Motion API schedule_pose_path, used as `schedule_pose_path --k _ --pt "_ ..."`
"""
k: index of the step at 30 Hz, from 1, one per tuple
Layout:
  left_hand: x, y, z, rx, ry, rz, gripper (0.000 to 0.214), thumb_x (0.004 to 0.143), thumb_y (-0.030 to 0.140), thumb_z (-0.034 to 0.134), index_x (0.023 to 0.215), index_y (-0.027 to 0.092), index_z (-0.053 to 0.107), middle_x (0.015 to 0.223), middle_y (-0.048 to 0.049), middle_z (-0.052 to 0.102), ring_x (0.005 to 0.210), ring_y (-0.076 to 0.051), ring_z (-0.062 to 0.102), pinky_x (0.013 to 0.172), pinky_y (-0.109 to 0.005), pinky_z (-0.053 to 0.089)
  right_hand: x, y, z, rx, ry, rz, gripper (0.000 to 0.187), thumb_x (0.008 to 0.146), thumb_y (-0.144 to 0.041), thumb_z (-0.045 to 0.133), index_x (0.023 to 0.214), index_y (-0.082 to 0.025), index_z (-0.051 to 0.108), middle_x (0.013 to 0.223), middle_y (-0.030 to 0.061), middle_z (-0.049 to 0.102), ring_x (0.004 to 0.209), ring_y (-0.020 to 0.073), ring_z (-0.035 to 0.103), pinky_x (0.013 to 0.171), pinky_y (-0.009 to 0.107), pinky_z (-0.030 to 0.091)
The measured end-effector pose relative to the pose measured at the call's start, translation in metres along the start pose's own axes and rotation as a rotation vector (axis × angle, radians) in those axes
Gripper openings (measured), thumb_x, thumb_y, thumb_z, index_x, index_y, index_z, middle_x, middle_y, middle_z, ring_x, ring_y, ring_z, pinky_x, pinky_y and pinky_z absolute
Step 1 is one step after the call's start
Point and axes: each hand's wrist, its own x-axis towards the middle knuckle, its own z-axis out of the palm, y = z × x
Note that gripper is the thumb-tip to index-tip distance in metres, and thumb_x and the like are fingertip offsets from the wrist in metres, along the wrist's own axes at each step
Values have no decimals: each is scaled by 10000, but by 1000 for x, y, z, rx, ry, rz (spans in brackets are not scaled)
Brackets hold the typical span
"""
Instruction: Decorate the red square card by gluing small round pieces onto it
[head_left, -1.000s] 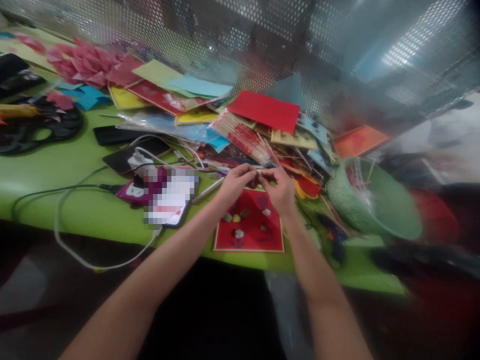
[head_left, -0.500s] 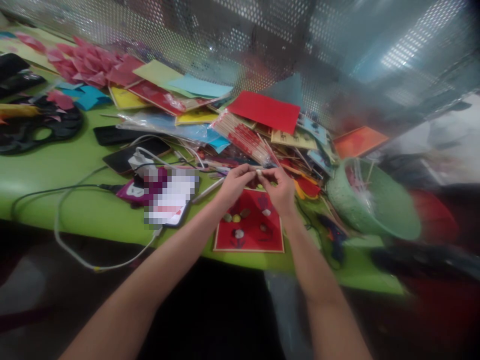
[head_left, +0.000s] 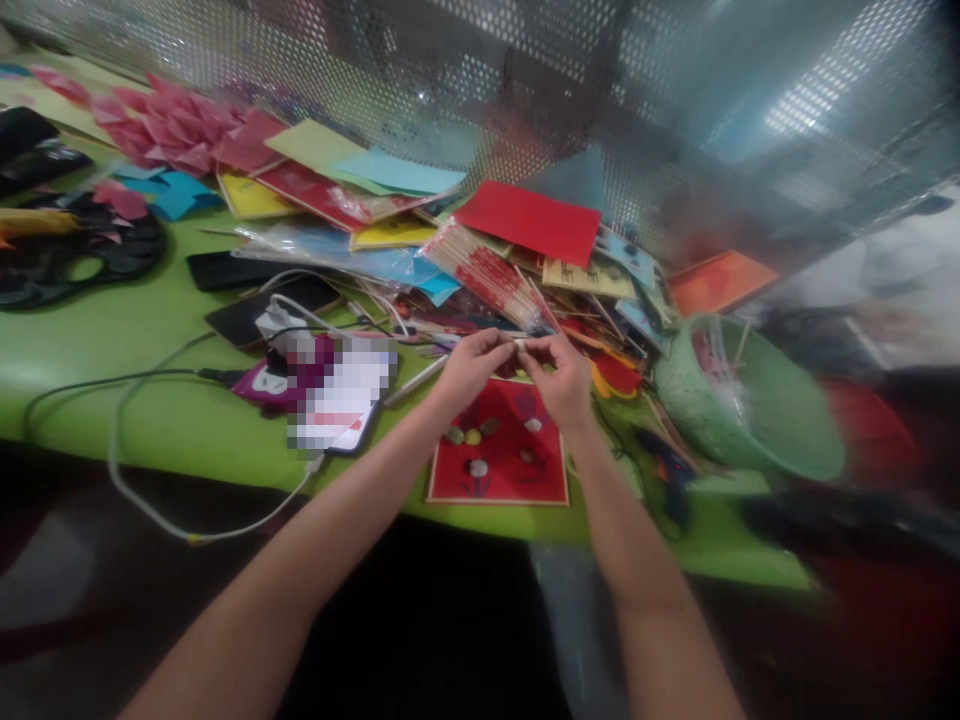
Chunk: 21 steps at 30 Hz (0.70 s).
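My left hand [head_left: 477,362] and my right hand [head_left: 556,375] meet above the far edge of a red card [head_left: 499,478]. Both are closed, with thumbs and fingertips pinched together on a small pale piece [head_left: 520,346]; most of it is hidden, and I cannot make out its kind. The red card has a light wooden-looking border and lies flat under my wrists. On it are several small pebble-like pieces, among them a yellow one [head_left: 472,437] and a white one [head_left: 478,467], with dark drawn marks around them.
Left of my forearm lies a phone [head_left: 360,430] on a cable, beside a purple power strip [head_left: 281,385]. A pile of coloured cards and bundled sticks [head_left: 487,275] rises behind my hands. At right stand a green basket [head_left: 795,420] and a dark blue glue gun [head_left: 671,470].
The fingertips have shifted very slightly around the small pale piece, and less of it shows now. Both arms and the red card stay in place.
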Motion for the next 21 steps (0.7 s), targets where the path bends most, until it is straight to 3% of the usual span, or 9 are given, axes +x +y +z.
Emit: schedule_pose_path --k 6,12,21 --pt "0 -1 0 -28 -3 -17 176 809 306 688 764 141 647 685 -14 656 617 -112 616 634 -230 517 1 1 0 107 -26 89 175 879 -355 678 955 -201 709 884 25 757 769 170 701 761 310 576" --pt "0 -3 1 -151 -13 -79 242 774 362 741 810 138 659 704 -1 640 598 -100 584 615 -226 497 4 4 -4 154 -80 39 320 860 -293 693 1177 -244 694 999 22 731 864 164 685 850 318 573" --pt "1 -4 -2 -100 -66 -90 334 773 423 771 937 134 743 834 -34 710 703 -115 608 697 -234 498 5 8 -6 215 -52 70 218 865 -284 692 1074 -241 734 969 19 741 837 161 695 795 312 585"
